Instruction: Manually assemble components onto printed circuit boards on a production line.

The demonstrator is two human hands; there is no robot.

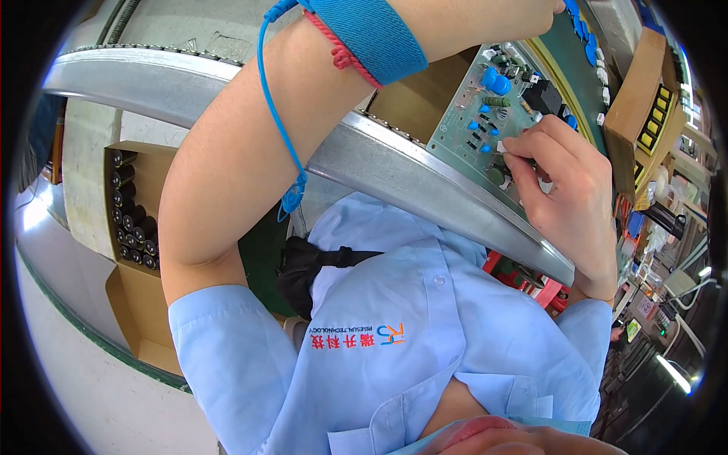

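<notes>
A green circuit board (460, 129) lies tilted across the metal conveyor rail, fitted with blue discs, dark green parts and a black block (543, 97). At the board's near right part, my right hand (565, 178) has thumb and forefinger pinched on a small white component (503, 148), low over the board. My left arm reaches across the top, a blue wrist strap (369, 39) with a coiled cord on it. My left hand (523, 17) is cut off by the upper edge, close to a row of blue disc parts (588, 47); its fingers are mostly hidden.
The metal rail (425, 178) runs between my body and the board. A carton of black cylindrical capacitors (130, 220) stands at the left. At the right, a cardboard box (633, 91) holds yellow-and-black parts (654, 125). Small white parts (603, 76) line the green surface beside it.
</notes>
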